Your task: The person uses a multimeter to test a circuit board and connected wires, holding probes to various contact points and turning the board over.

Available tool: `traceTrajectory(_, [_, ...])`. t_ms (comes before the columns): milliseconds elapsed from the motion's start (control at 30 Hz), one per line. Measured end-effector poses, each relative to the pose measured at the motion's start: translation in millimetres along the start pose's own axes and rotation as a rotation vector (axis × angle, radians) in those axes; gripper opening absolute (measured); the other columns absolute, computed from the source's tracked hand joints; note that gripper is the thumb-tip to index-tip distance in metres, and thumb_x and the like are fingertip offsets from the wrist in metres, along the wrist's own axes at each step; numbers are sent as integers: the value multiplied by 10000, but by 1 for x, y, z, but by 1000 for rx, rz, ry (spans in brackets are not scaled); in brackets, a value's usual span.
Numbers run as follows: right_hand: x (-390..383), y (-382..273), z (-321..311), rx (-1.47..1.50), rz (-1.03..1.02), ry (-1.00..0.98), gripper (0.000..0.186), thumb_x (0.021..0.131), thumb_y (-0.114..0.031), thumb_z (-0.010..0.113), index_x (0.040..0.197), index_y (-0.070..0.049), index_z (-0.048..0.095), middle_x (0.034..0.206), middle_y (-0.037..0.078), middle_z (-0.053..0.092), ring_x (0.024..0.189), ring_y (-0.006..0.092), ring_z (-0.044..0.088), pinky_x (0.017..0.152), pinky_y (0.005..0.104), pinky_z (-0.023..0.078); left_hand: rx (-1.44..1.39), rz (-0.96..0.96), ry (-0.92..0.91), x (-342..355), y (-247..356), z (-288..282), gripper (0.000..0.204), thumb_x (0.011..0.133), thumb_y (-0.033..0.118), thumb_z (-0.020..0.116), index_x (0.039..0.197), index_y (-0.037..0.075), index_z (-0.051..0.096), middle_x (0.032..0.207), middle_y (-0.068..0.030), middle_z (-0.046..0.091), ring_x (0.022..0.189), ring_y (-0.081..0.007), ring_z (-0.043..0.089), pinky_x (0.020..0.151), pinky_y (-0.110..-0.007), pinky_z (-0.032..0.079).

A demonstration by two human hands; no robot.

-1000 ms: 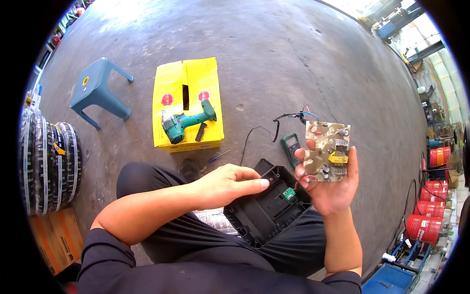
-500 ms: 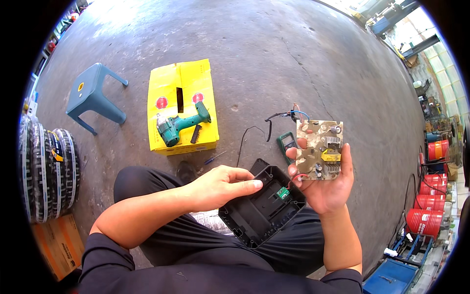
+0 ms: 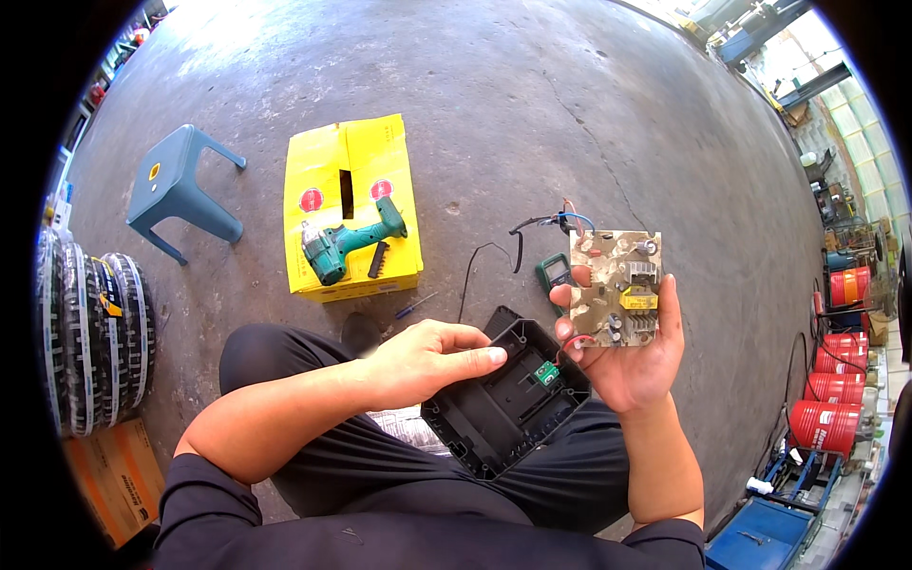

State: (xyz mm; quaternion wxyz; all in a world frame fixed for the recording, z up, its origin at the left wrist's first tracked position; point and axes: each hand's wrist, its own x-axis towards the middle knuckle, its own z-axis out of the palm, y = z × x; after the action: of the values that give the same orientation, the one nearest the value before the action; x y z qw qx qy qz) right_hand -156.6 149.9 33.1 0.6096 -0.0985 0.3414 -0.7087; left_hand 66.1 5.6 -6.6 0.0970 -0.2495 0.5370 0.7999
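My left hand (image 3: 439,359) grips the upper left rim of a black plastic casing (image 3: 489,423), thumb on top and fingers hidden beneath. Inside the casing's right part sits a small green board (image 3: 546,372); a red wire runs from it to a larger circuit board (image 3: 617,296). My right hand (image 3: 635,370) holds that board up by its edges, its component side showing, with a yellow transformer (image 3: 638,300) and capacitors on it. Red, blue and black wires (image 3: 570,217) leave its top. A green multimeter (image 3: 553,275) lies on the floor, partly behind my right fingers.
A yellow carton (image 3: 351,171) ahead carries a green cordless power tool (image 3: 351,242) and a small black strip (image 3: 379,259). A screwdriver (image 3: 414,306) lies nearby. Left are a blue stool (image 3: 171,180) and stacked tyres (image 3: 95,332); red drums (image 3: 825,427) stand right.
The view has shifted very slightly. Both hands keep their holds on the casing and the circuit board, with almost no movement.
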Motion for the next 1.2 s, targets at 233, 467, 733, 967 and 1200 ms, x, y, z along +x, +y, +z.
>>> traceTrajectory(233, [-1,-2,1,3,-5,7,794,1069,-666,271,1516,-41,471,1297,283,643,895,382,675,654,379,568,-12,25,-14,1,3,1,518,1038,443,660,1237,-35,687,1073,-59,737,982,-101,659,889,-272,535])
traceTrajectory(467, [0,0,-4,34,14,-55,870,1046,-705,265,1513,1,465,1306,288,648,978,381,702,713,394,590,-72,43,-10,2,-5,1,498,1038,428,664,1250,-22,689,1088,-78,738,1003,-109,656,888,-277,533])
traceTrajectory(733, [1,3,-6,17,3,-72,905,1037,-724,273,1463,37,513,1280,287,657,961,361,695,714,382,575,-11,36,3,5,-6,0,447,1061,400,638,1251,-3,671,1099,-33,715,1014,-85,633,907,-271,518])
traceTrajectory(967, [-1,-1,-4,15,11,-71,893,1045,-716,257,1489,20,500,1303,288,652,977,351,699,735,392,583,-9,36,23,4,-2,2,499,1052,463,628,1242,4,679,1055,-56,723,966,-107,647,872,-282,522])
traceTrajectory(1200, [-1,-2,-6,3,5,-99,888,1052,-703,255,1495,28,495,1320,286,646,1003,344,702,785,401,582,78,59,94,6,-6,3,503,1058,465,611,1264,10,672,1004,-66,726,907,-119,651,825,-303,530])
